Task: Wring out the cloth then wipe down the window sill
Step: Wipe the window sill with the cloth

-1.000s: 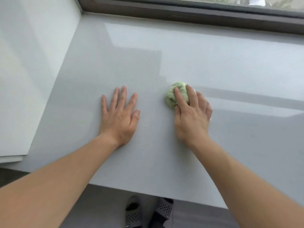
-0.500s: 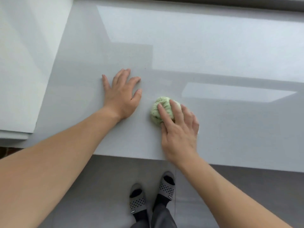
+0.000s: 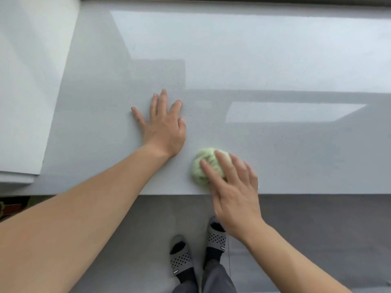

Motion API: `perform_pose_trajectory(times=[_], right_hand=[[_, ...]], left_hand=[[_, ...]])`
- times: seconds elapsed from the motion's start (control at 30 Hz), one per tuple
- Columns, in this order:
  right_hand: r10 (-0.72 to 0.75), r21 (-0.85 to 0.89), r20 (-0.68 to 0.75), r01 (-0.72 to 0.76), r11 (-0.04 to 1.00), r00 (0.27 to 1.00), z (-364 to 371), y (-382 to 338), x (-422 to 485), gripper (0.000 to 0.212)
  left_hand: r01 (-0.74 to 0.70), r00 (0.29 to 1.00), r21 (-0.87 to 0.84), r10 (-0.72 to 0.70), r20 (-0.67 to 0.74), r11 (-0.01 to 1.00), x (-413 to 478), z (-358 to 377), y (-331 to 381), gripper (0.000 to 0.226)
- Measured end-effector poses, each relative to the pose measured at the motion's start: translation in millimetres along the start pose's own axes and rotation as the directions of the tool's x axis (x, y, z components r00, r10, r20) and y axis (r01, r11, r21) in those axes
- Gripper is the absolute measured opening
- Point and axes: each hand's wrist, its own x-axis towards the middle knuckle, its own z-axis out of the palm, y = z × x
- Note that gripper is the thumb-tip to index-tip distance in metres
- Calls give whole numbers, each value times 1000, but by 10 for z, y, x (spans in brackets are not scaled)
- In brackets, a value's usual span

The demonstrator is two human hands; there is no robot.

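Observation:
A bunched pale green cloth (image 3: pixel 200 166) lies on the wide grey window sill (image 3: pixel 275 149), close to its front edge. My right hand (image 3: pixel 230 187) presses down on the cloth, fingers spread over its top and right side, palm hanging past the sill's edge. My left hand (image 3: pixel 163 127) rests flat on the sill to the left of the cloth, fingers apart, holding nothing.
A white wall (image 3: pixel 27 81) closes the sill on the left. The dark window frame (image 3: pixel 254 0) runs along the far top edge. Below the sill's front edge is grey floor (image 3: pixel 317 240) with my two slippered feet (image 3: pixel 198 248).
My right hand has dragged the cloth toward me, from mid-sill to near the front edge. The left hand has stayed flat on the sill. The view has tilted downward.

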Motion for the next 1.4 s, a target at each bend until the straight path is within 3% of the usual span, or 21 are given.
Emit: perform_pose_trajectory(times=[0.07,0.1,0.2,0.27,0.33,0.43,0.5,0.53,0.63,0.7,0.77,0.8,0.87,0.93,0.97,1.03,1.13,1.17,1.23,1.33,1.4], right_hand=[[-160,-15,68,161,987,985,-64,203,-54,59],[-165,-35,92,169,985,982,-99,348,8,57],[120,-51,33,-118,992,992,-204,727,392,55],[366,29,2,-366,930,931,-216,796,645,52],[422,33,-20,-422,906,906,-190,657,718,54],[88,-45,14,-88,995,996,-113,467,497,57],[-101,-46,89,105,993,991,-177,638,499,53],[-123,-44,104,128,991,987,-219,792,615,53],[105,-47,66,-102,994,992,-331,1187,1173,51],[347,40,38,-348,937,937,-357,1277,1571,51],[426,47,16,-427,903,904,-323,1116,1755,52],[371,34,15,-371,928,929,-282,997,1736,53],[107,-16,39,-106,994,994,-202,834,1575,54],[-113,-36,103,118,992,988,-217,944,1540,55],[-153,-31,119,157,987,981,-242,1081,1651,54],[-73,-42,103,78,996,992,-307,1329,1987,53],[274,30,82,-277,960,958,-360,1378,2463,53],[328,34,70,-331,943,942,-338,1270,2521,54],[254,19,80,-257,966,964,-267,1031,2460,56],[-91,-9,101,92,996,991,-228,1042,2309,53],[-188,-38,118,193,980,975,-282,1314,2521,53]], left_hand=[[-9,1000,4,9,-13,1000,-17,29,54,51],[-4,1000,2,5,-21,1000,-14,40,69,50],[16,998,-46,-18,-56,999,55,37,119,39],[17,996,-83,-24,-88,996,170,10,174,30],[21,997,-108,-30,-74,994,299,3,252,34],[51,998,-12,-51,-29,999,398,78,339,55],[54,998,61,-52,-34,997,385,119,348,62],[56,998,70,-54,-35,996,377,121,346,63],[64,998,91,-62,-22,994,378,118,368,66],[71,997,112,-69,-17,991,383,121,384,67],[75,997,122,-74,-13,990,380,132,389,66],[78,997,124,-77,-13,989,377,135,388,67],[84,996,131,-81,-26,988,381,132,389,67],[88,996,144,-85,-30,986,382,129,394,67],[90,996,149,-87,-26,985,385,131,393,67],[98,995,156,-98,-12,983,388,125,397,68],[104,995,159,-104,-10,982,390,129,412,68],[105,995,154,-104,-12,982,393,135,410,68],[99,995,128,-96,-24,987,400,140,409,69],[92,994,79,-88,-60,993,408,124,412,65],[106,990,42,-102,-98,993,451,87,437,59]])
